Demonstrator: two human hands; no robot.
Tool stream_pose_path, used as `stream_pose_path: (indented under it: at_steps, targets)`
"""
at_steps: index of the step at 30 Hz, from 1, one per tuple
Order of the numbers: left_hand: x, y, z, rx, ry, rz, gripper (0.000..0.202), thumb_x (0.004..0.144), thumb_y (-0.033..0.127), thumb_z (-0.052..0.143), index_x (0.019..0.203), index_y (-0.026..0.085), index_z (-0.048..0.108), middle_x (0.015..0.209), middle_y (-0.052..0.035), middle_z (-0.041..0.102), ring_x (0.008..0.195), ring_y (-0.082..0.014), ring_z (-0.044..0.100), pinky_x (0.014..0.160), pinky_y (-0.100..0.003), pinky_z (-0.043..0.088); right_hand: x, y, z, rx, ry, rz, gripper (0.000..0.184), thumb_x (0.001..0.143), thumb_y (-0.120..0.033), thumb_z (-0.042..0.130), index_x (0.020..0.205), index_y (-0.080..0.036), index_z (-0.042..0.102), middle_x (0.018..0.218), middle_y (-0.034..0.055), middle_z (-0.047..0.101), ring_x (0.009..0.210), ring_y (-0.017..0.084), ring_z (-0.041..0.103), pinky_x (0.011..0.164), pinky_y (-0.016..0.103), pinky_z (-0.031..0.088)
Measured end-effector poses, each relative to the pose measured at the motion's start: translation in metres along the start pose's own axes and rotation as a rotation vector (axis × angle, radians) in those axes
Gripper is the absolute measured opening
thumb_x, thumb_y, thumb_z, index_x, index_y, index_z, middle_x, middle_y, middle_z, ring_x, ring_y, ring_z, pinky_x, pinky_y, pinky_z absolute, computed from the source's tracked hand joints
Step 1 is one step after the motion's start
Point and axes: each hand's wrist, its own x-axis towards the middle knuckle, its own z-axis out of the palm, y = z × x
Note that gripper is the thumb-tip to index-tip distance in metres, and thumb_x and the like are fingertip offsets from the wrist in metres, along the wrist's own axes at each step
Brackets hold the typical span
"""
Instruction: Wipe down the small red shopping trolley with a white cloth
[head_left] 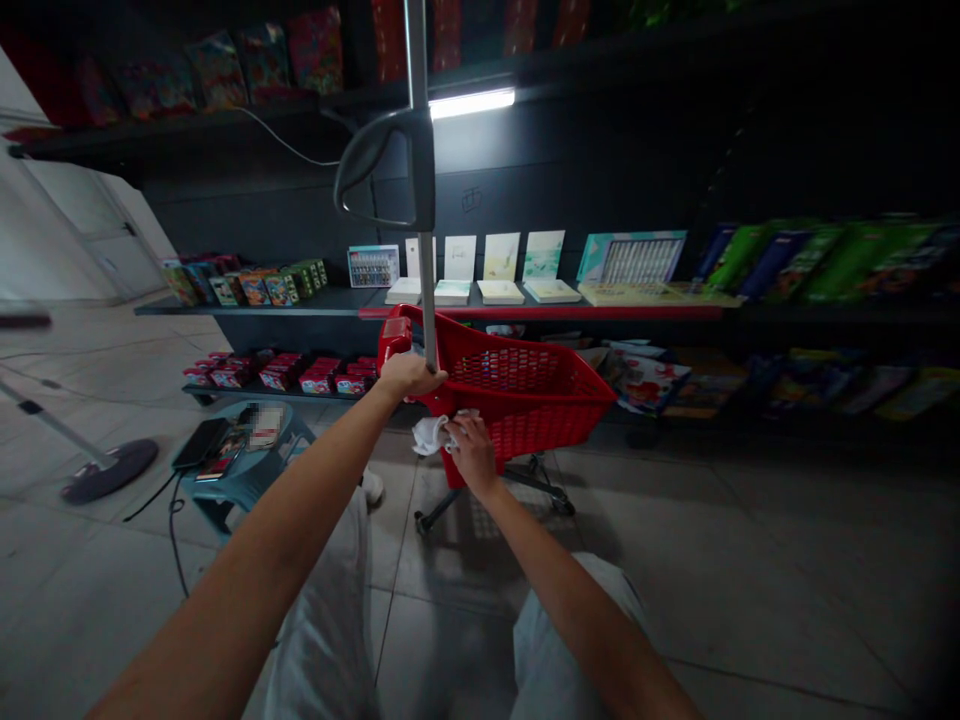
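My left hand (407,376) is closed around a tall metal pole (427,300) that rises from a red plastic shopping cart (517,390). A black looped handle (382,170) sits high on that pole. My right hand (472,452) holds a white cloth (429,435) against the outside of the cart's red mesh basket. The cloth bunches out to the left of my fingers. The basket's inside looks bare from this angle, and its low wheeled frame (495,500) stands on the tiled floor.
Dark store shelves behind the cart carry boxed sets, cards, books and red boxes. To the left, a teal stool (247,480) holds a phone and papers, with a cable trailing on the floor. A round-based stand (109,470) lies further left. My legs are below.
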Motion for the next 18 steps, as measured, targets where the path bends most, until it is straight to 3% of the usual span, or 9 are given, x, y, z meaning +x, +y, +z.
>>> stream_pose_path:
  at_steps: [3,8,12,18]
  targets:
    - [0.007,-0.006,0.002,0.027,0.027,-0.030,0.065,0.092,0.070,0.044,0.125,0.025,0.077,0.120,-0.0118,0.078,0.123,-0.0313,0.069,0.106,-0.036,0.052,-0.007,0.017,0.006,-0.080,-0.084,-0.052,0.046,0.091,-0.004,0.052,0.126,-0.027,0.072,0.128,0.0096,0.064,0.131,0.027,0.050,0.117,0.043,0.044]
    - [0.020,-0.018,0.006,0.082,0.052,0.040,0.070,0.094,0.071,0.037,0.123,0.022,0.078,0.126,-0.0134,0.076,0.121,-0.0326,0.070,0.104,-0.036,0.053,-0.013,0.048,0.004,-0.158,-0.135,-0.116,0.039,0.097,-0.009,0.051,0.124,-0.026,0.073,0.123,0.0097,0.065,0.125,0.027,0.053,0.110,0.042,0.050]
    - [0.026,-0.026,0.008,0.091,0.046,0.019,0.067,0.093,0.072,0.039,0.121,0.025,0.079,0.124,-0.0107,0.076,0.118,-0.0299,0.071,0.102,-0.032,0.052,-0.017,0.076,-0.015,-0.179,-0.110,-0.093,0.046,0.092,-0.003,0.053,0.125,-0.028,0.074,0.122,0.0097,0.066,0.124,0.027,0.054,0.107,0.040,0.052]
    - [0.032,-0.041,0.012,0.081,0.061,0.051,0.066,0.092,0.071,0.039,0.113,0.026,0.082,0.116,-0.0110,0.078,0.113,-0.0296,0.073,0.097,-0.032,0.054,-0.026,0.125,-0.056,-0.201,0.075,0.098,0.048,0.080,0.000,0.056,0.119,-0.022,0.074,0.125,0.0123,0.063,0.124,0.030,0.051,0.110,0.044,0.049]
